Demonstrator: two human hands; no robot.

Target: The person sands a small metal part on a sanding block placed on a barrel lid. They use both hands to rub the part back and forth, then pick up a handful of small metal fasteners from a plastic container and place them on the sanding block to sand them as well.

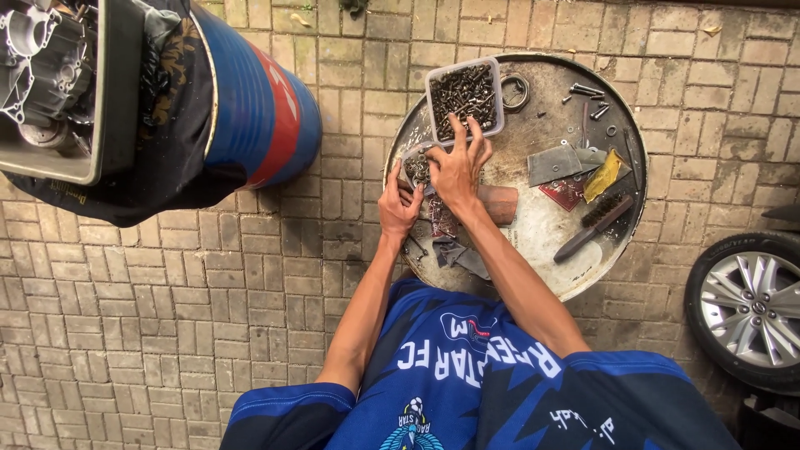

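on the round, rusty metal worktop (a drum lid on brick paving), the right hand lies with fingers spread, its tips on the rim of a clear square plastic tub full of dark bolts. the left hand curls around a small container of screws just beside it. a reddish block, grey scraper, yellow cloth and wire brush lie to the right. a blue-and-red drum stands well apart.

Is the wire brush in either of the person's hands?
No. The wire brush lies on the round drum top, off to the side of the right hand and the left hand.
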